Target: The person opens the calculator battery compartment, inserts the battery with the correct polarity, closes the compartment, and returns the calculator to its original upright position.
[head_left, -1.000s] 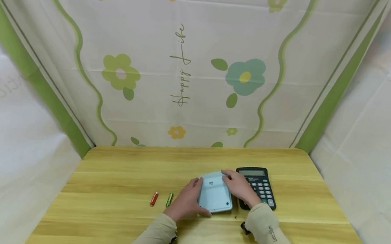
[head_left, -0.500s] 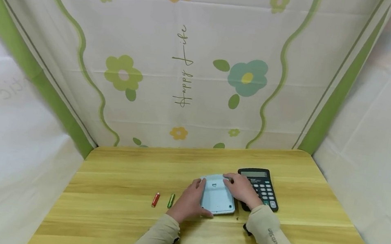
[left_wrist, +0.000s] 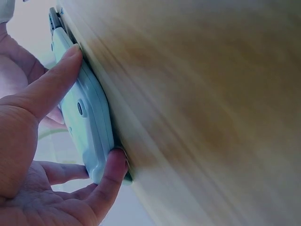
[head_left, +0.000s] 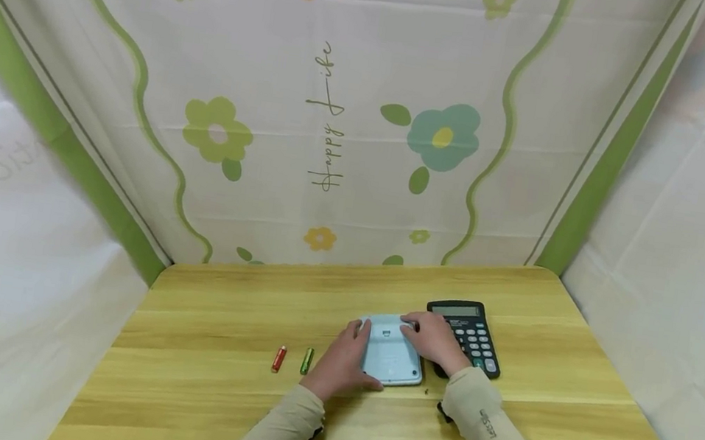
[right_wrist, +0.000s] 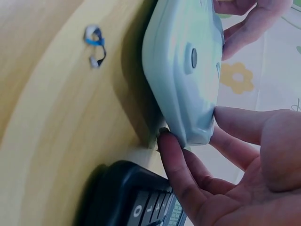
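Observation:
A light blue calculator (head_left: 389, 359) lies back side up between both hands, showing a small latch and round feet on its back. My left hand (head_left: 343, 364) grips its left side, with the thumb along the near edge and fingers at the far left. In the left wrist view, fingertips (left_wrist: 117, 162) curl around the calculator's rim (left_wrist: 96, 108). My right hand (head_left: 437, 341) holds the far right corner. In the right wrist view, its thumb and fingers pinch that corner, and the calculator's side (right_wrist: 162, 70) stands slightly above the table with a shadow under it.
A black calculator (head_left: 476, 344) lies face up at the right, partly under my right hand. Left of my left hand are a red battery (head_left: 278, 359) and a green battery (head_left: 306, 361). A tiny twisted scrap (right_wrist: 97, 44) sits near the front. A patterned curtain (head_left: 355, 198) hangs behind the table.
The light blue calculator has shifted slightly to the right and nearer, with both hands keeping their hold. The batteries and black calculator stay in place.

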Action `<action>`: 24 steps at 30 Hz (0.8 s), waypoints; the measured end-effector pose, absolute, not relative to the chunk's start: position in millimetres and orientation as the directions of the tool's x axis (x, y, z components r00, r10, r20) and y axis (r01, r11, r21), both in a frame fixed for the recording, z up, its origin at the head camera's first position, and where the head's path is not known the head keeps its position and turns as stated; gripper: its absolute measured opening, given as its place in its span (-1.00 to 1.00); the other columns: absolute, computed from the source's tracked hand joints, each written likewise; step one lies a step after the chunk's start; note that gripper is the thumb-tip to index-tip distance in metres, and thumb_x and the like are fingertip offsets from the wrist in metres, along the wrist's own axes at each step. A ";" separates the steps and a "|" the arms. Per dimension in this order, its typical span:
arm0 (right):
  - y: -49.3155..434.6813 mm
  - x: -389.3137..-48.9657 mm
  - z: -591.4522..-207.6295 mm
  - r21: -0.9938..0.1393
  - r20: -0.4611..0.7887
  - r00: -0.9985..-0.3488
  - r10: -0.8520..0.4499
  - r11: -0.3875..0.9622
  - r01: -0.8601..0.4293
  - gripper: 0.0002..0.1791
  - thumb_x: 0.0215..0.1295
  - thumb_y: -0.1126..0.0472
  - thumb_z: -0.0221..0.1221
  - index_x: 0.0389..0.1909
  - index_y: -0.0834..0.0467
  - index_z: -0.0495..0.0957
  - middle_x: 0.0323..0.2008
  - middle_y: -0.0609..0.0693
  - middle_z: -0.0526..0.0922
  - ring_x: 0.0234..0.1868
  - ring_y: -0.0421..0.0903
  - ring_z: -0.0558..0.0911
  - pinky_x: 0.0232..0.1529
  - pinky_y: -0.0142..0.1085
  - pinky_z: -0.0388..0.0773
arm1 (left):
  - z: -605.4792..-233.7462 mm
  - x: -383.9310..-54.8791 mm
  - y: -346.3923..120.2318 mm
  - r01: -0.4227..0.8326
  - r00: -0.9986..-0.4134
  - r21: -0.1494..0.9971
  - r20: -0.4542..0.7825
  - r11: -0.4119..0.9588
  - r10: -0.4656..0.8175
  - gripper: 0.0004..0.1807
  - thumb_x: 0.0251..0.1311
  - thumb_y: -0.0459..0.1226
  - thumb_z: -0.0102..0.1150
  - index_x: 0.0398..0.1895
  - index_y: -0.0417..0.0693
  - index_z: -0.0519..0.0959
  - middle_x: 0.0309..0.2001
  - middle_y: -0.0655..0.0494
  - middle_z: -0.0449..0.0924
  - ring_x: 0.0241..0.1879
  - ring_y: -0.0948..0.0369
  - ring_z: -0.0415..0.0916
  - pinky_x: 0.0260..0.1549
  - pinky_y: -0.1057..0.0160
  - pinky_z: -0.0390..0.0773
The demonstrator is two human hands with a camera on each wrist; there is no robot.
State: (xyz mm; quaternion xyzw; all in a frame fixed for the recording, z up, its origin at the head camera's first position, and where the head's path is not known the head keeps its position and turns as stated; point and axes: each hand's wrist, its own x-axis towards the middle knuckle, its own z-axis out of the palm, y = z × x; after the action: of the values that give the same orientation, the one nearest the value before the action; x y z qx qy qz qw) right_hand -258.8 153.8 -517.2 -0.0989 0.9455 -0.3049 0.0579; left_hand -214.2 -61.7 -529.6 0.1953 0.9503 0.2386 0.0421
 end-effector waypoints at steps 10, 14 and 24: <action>149.8 -257.9 -515.9 -0.552 0.001 -0.984 -0.180 0.820 -0.150 -0.70 0.52 0.17 0.19 0.11 0.21 0.73 0.14 0.20 0.71 0.24 0.26 0.60 0.27 0.17 0.52 | -531.3 -215.7 -60.9 0.360 -0.918 0.456 0.015 0.814 0.397 0.39 -0.18 0.06 0.71 0.64 -0.27 0.06 0.56 -0.31 0.13 0.46 -0.16 0.31 0.37 -0.06 0.47; 149.6 -256.8 -512.2 -0.538 0.041 -0.985 -0.165 0.828 -0.161 -0.77 0.48 0.23 0.23 -0.01 0.23 0.78 0.00 0.18 0.77 0.11 0.22 0.66 0.18 0.14 0.58 | -529.8 -215.7 -58.2 0.357 -0.918 0.455 0.012 0.815 0.396 0.39 -0.17 0.06 0.71 0.64 -0.27 0.05 0.57 -0.30 0.12 0.47 -0.16 0.29 0.38 -0.05 0.46; 158.3 -257.2 -509.3 -0.554 0.102 -0.981 -0.165 0.810 -0.193 -0.84 0.40 0.32 0.28 -0.13 0.26 0.80 -0.12 0.15 0.78 -0.04 0.14 0.70 0.03 0.04 0.66 | -525.0 -216.4 -49.7 0.359 -0.918 0.437 0.009 0.824 0.396 0.39 -0.17 0.05 0.71 0.63 -0.29 0.05 0.56 -0.33 0.14 0.47 -0.18 0.28 0.40 -0.06 0.44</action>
State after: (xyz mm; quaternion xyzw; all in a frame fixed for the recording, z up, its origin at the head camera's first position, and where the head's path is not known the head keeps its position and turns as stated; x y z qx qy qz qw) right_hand -257.2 158.3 -509.3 -0.0941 0.9509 -0.2938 -0.0246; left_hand -216.4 -49.7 -525.0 0.1978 0.9542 0.2206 0.0410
